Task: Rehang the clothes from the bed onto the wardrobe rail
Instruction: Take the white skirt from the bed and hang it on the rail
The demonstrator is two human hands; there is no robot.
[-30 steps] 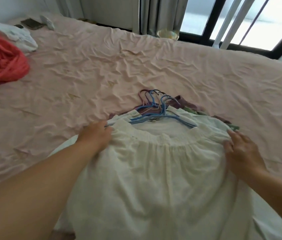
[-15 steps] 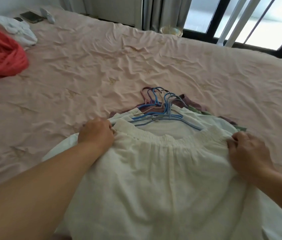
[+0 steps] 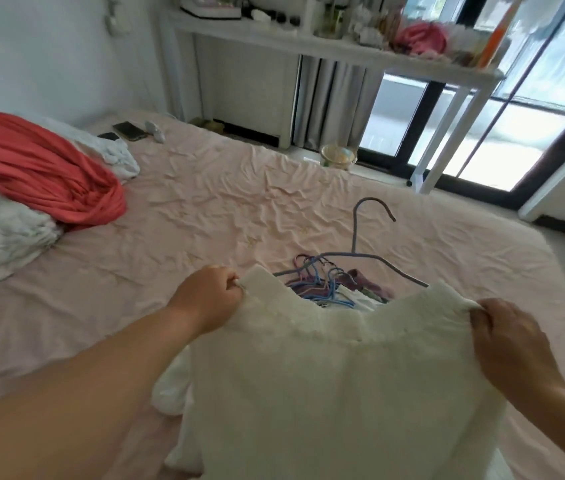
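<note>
A cream white garment (image 3: 343,386) is lifted off the pink bed (image 3: 232,209) by its elastic top edge. My left hand (image 3: 206,297) grips the left corner of that edge and my right hand (image 3: 506,344) grips the right corner. A grey-blue hanger (image 3: 360,237) stands up behind the edge, its hook raised. Behind the garment lies a pile of clothes on blue and pink hangers (image 3: 322,282), mostly hidden by the cloth. No wardrobe rail is in view.
A coral red cloth (image 3: 42,171) and white bedding (image 3: 0,233) lie at the bed's left. Two phones (image 3: 125,131) rest near the far corner. A white shelf table (image 3: 326,50) with clutter stands before the glass doors (image 3: 516,109).
Both hands have closed on the garment's top edge and raised it off the pile, with a hanger coming up. My view has tilted up, showing the table and doors.
</note>
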